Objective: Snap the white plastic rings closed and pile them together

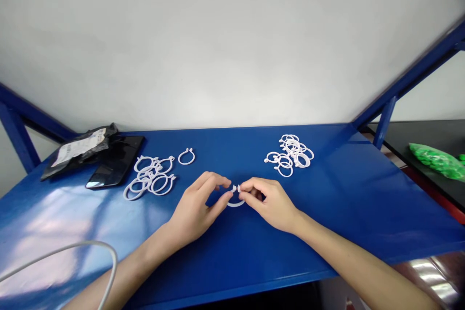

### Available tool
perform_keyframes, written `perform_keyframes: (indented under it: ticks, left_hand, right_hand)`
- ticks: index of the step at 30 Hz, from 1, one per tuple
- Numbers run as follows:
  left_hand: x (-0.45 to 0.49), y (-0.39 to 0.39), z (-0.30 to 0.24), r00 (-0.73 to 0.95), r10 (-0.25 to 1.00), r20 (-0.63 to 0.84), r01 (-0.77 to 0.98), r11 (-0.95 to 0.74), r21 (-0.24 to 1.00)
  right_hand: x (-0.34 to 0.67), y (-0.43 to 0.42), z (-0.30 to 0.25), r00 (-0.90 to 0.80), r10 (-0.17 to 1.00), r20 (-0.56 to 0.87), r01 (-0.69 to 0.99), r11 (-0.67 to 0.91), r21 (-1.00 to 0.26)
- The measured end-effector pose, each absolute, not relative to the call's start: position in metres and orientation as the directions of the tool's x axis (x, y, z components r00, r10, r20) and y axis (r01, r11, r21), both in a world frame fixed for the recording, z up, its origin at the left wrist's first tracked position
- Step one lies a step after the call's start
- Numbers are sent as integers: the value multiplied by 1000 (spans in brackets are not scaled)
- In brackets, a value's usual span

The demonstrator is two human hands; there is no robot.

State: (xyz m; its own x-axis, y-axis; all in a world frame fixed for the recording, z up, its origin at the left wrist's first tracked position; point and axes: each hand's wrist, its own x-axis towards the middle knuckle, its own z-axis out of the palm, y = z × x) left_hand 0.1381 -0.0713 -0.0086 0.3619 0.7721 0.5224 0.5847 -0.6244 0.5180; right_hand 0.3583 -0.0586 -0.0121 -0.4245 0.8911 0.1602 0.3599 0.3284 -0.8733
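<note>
A white plastic ring (pixel 236 201) is pinched between both my hands just above the blue table (pixel 345 193). My left hand (pixel 198 208) grips its left end with thumb and forefinger. My right hand (pixel 271 201) grips its right end, fingers curled. The ring's two ends meet between my fingertips. A pile of several white rings (pixel 150 177) lies to the left, with one single ring (pixel 186 156) beside it. Another pile of white rings (pixel 290 155) lies to the right, beyond my right hand.
A black phone (pixel 116 162) and a dark packet with a white label (pixel 82 147) lie at the table's far left. A white cable (pixel 83 252) curves over the near left corner. Green items (pixel 436 159) sit on a black surface at right.
</note>
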Motion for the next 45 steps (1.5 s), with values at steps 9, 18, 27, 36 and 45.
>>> perform_keyframes:
  ticks: [9, 18, 27, 36, 45]
  left_hand:
    - [140, -68, -10, 299, 935, 189, 472, -317, 822]
    - [143, -69, -17, 290, 941, 177, 418, -291, 861]
    - [143, -73, -16, 362, 885, 293, 360, -423, 832]
    - [133, -64, -13, 495, 811, 311, 459, -548, 699]
    - [85, -14, -36, 227, 867, 444, 951, -296, 91]
  right_hand:
    - [359, -59, -16, -421, 883, 208, 339, 366, -867]
    - [359, -61, -19, -460, 842, 283, 326, 456, -828]
    - [364, -71, -18, -564, 734, 377, 358, 629, -690]
    - [360, -64, -18, -588, 707, 394, 433, 686, -584]
    - [386, -35, -12, -332, 824, 458, 754, 524, -396]
